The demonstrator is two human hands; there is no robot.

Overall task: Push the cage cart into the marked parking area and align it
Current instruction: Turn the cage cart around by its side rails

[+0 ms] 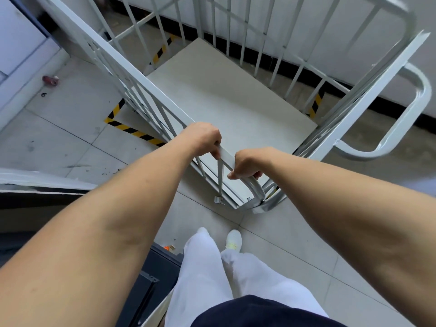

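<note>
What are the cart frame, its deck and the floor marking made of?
Cart frame: looks like steel bar and tube, painted glossy white; highlights on the bent corners. Deck: flat matte off-white panel, board or plastic, cannot tell. Floor marking: yellow-black striped tape, apparently stuck to the tiles.

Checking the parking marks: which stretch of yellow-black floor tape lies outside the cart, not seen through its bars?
The corner tape at left, on open floor beside the cage cart. The far strip and right strip show only through bars.

Soft, even daylight is filling the scene; shadows are staying faint, and wide-angle distortion is bending the edges.
</note>
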